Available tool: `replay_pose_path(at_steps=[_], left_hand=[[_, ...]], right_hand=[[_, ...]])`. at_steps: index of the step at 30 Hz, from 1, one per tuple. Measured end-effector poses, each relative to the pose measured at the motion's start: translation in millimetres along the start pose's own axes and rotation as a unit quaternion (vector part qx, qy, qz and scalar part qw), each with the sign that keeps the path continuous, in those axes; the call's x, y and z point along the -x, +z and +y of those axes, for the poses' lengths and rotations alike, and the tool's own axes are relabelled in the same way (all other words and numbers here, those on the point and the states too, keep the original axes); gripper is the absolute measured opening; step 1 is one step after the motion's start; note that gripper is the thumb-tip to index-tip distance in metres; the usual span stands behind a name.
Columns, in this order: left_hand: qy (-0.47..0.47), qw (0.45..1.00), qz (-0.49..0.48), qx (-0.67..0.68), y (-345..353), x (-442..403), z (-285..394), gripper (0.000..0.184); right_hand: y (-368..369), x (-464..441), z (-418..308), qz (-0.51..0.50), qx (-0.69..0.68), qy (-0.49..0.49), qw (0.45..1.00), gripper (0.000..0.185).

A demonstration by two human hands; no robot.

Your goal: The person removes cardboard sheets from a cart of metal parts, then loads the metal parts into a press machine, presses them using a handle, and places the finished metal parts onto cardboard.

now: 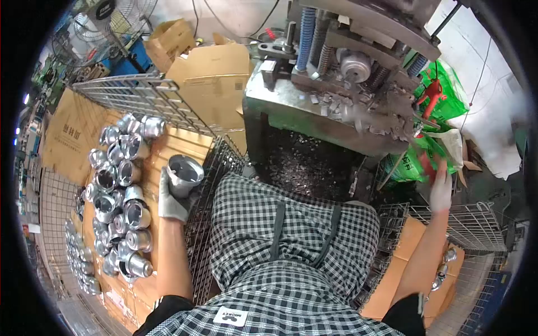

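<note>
My left hand (174, 201), in a pale glove, grips a silver metal cup (185, 175) with its open, dark inside facing up. It is above the near edge of a wire cage (210, 168) lined with cardboard, where many similar metal cups (134, 215) lie piled. On the right, my right hand (441, 193) is smeared by motion beside a blurred red thing (428, 167) and a green bag (414, 162). Whether its fingers hold the red thing cannot be made out. Another round metal part (355, 66) sits in the press (330, 106) ahead.
Metal scraps (358, 112) litter the press bed, with more chips (297, 168) below it. A red tool (431, 95) is by the press's right side. Another wire cage (471, 224) at right holds cardboard and a few metal parts (440, 277). Cardboard boxes (210, 84) and a fan (106, 25) stand behind.
</note>
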State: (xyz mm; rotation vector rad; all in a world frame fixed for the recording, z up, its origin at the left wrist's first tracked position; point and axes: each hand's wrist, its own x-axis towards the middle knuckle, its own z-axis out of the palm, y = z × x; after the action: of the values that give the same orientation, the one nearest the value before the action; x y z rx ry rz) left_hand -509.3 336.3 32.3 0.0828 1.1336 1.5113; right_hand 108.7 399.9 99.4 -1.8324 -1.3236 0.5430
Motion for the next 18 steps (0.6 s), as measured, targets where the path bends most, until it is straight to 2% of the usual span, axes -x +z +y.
replay_pose_path(at_steps=[1, 2, 3, 4, 5, 6, 7, 8, 9, 11, 13, 14, 15, 17, 18], left_hand=[[-0.003, 1.0, -0.015, 0.016, 9, 1, -8, 0.06], [-0.008, 0.999, -0.028, 0.031, 16, 1, -15, 0.062], [-0.021, 0.997, -0.054, 0.054, 19, 0, -22, 0.06], [-0.035, 0.993, -0.084, 0.073, 23, -3, -26, 0.059], [-0.047, 0.988, -0.117, 0.092, 31, -8, -27, 0.057], [-0.043, 0.99, -0.08, 0.105, 63, 2, -29, 0.064], [-0.064, 0.987, -0.11, 0.094, 70, 3, -32, 0.066], [-0.085, 0.983, -0.139, 0.08, 73, 5, -33, 0.069], [-0.111, 0.978, -0.166, 0.064, 76, 8, -34, 0.072], [-0.099, 0.988, -0.109, 0.046, 103, 26, -38, 0.079], [-0.11, 0.97, -0.209, 0.063, 87, 23, -41, 0.077], [-0.108, 0.973, -0.194, 0.059, 91, 29, -41, 0.075], [-0.123, 0.957, -0.252, 0.072, 88, 31, -41, 0.073], [-0.009, 0.979, -0.2, 0.048, 114, 50, -50, 0.072], [0.016, 0.983, -0.179, 0.03, 135, 61, -53, 0.071]], right_hand=[[2, 44, -34, -0.044, -0.117, 0.083, 0.989, 0.081], [10, 76, -49, -0.067, -0.185, -0.01, 0.98, 0.091], [26, 99, -52, -0.112, -0.312, 0.017, 0.944, 0.092], [40, 116, -43, -0.148, -0.435, 0.043, 0.887, 0.094], [50, 118, -18, -0.155, -0.558, 0.117, 0.806, 0.091], [78, 112, 3, -0.118, -0.543, 0.109, 0.824, 0.09], [105, 95, -14, -0.14, -0.542, 0.227, 0.797, 0.082], [126, 76, -32, -0.247, -0.566, 0.162, 0.77, 0.074], [156, 46, -59, -0.251, -0.653, 0.188, 0.69, 0.074], [198, -25, -105, -0.238, -0.74, 0.161, 0.608, 0.08], [220, -91, -140, -0.289, -0.822, 0.223, 0.437, 0.07], [230, -104, -153, -0.221, -0.824, 0.235, 0.465, 0.065], [238, -107, -160, -0.139, -0.825, 0.243, 0.491, 0.06], [255, -102, -144, -0.109, -0.844, 0.153, 0.503, 0.048], [231, -65, -155, -0.107, -0.81, 0.055, 0.573, 0.041]])
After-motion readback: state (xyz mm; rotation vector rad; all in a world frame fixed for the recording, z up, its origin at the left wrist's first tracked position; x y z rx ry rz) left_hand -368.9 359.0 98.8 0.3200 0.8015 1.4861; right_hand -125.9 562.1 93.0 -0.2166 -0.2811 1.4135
